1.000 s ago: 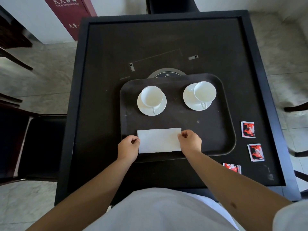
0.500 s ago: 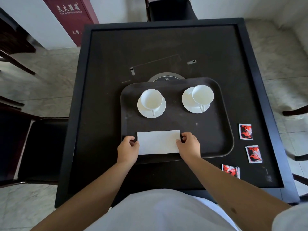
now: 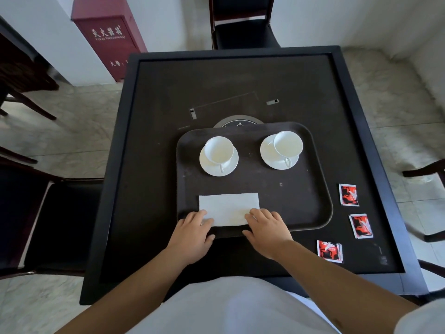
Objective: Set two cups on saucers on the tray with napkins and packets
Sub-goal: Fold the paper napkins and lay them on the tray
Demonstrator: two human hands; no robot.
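A dark tray lies on the black table. At its far side stand two white cups on white saucers: the left cup on its saucer, the right cup on its saucer. A white folded napkin lies flat at the tray's near edge. My left hand rests fingers-down on the napkin's near left corner. My right hand lies flat on its near right corner. Three red packets lie on the table right of the tray.
A round inset in the table peeks out behind the tray. Dark chairs stand at the far side and the left. A red cabinet stands by the wall at the far left.
My hands have let go of the napkin's short ends and slid to its near corners, now lying flat on it. The napkin stays in place on the tray.
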